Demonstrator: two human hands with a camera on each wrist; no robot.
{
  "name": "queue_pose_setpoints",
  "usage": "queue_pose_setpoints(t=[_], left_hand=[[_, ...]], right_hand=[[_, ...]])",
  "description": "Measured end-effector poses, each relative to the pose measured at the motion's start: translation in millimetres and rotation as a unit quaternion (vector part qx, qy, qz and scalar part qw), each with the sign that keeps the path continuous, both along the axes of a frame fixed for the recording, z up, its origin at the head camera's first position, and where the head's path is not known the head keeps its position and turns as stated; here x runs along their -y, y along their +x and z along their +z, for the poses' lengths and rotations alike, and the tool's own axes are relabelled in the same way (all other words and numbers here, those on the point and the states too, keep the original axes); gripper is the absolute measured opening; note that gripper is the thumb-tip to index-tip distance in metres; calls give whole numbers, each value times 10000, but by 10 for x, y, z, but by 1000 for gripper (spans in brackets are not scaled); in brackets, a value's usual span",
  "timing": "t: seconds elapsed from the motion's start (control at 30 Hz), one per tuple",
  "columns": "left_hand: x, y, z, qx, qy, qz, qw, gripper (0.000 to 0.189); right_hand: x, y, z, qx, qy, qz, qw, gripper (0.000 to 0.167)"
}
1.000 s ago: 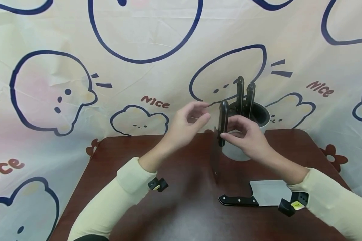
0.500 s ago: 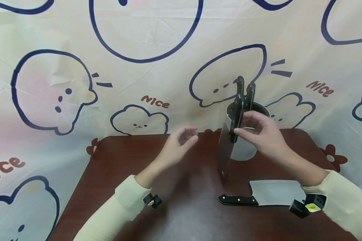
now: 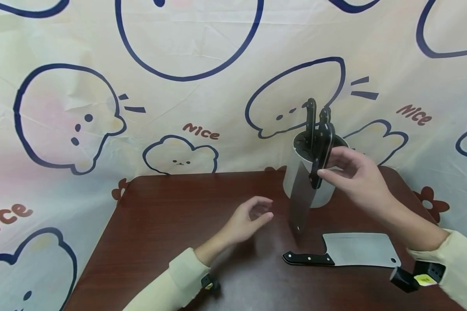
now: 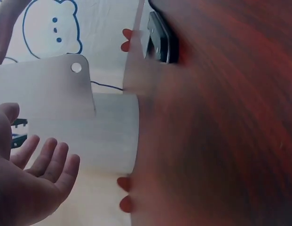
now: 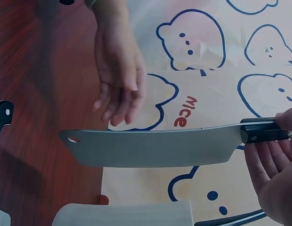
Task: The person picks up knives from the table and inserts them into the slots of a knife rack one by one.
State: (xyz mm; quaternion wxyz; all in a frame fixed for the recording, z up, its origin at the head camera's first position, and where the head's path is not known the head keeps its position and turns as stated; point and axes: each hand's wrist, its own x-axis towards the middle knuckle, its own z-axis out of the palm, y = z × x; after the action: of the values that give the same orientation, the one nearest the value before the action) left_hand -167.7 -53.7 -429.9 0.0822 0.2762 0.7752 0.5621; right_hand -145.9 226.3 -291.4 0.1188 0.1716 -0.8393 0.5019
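Observation:
A cleaver (image 3: 301, 198) hangs blade down, its black handle (image 5: 258, 131) pinched between the thumb and fingers of my right hand (image 3: 359, 179). Its broad blade (image 5: 155, 148) has a hole near the end corner and stands in front of a white cylindrical holder (image 3: 291, 177). Two black knife handles (image 3: 310, 114) rise from that holder; their blades are hidden inside. Over the table, left of the held cleaver, my left hand (image 3: 243, 220) is bare, its fingers (image 4: 51, 160) loosely bent and touching nothing.
A second cleaver (image 3: 362, 249) lies flat on the brown table (image 3: 171, 216), black handle to the left, in front of the holder. Behind the table hangs a pale cloth (image 3: 194, 103) with cartoon outlines.
My right hand has moved right with the cleaver, bringing it in front of the holder, handle now tilted right. My left hand has dropped lower and nearer, away from the knife.

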Motion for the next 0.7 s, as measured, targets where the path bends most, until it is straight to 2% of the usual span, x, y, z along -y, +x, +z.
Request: queue_pose_setpoints(t=[0.13,0.3,0.57,0.7], left_hand=[[-78,39,-97,138,11,-16,9999,35],[-178,95,-258,137,-386,-124,9991,32],[-350,195,-462,-208,-886,-480,9947,34],[-406,234,-512,-554,-1505,-537,9856,41]], right_hand=[[-62,32,-10,-60,138,-127,9998,35],[-129,90,-1,-24,331,-287,9990,36],[-235,169,31,26,303,-332,9990,35],[-307,181,31,33,291,-468,9985,35]])
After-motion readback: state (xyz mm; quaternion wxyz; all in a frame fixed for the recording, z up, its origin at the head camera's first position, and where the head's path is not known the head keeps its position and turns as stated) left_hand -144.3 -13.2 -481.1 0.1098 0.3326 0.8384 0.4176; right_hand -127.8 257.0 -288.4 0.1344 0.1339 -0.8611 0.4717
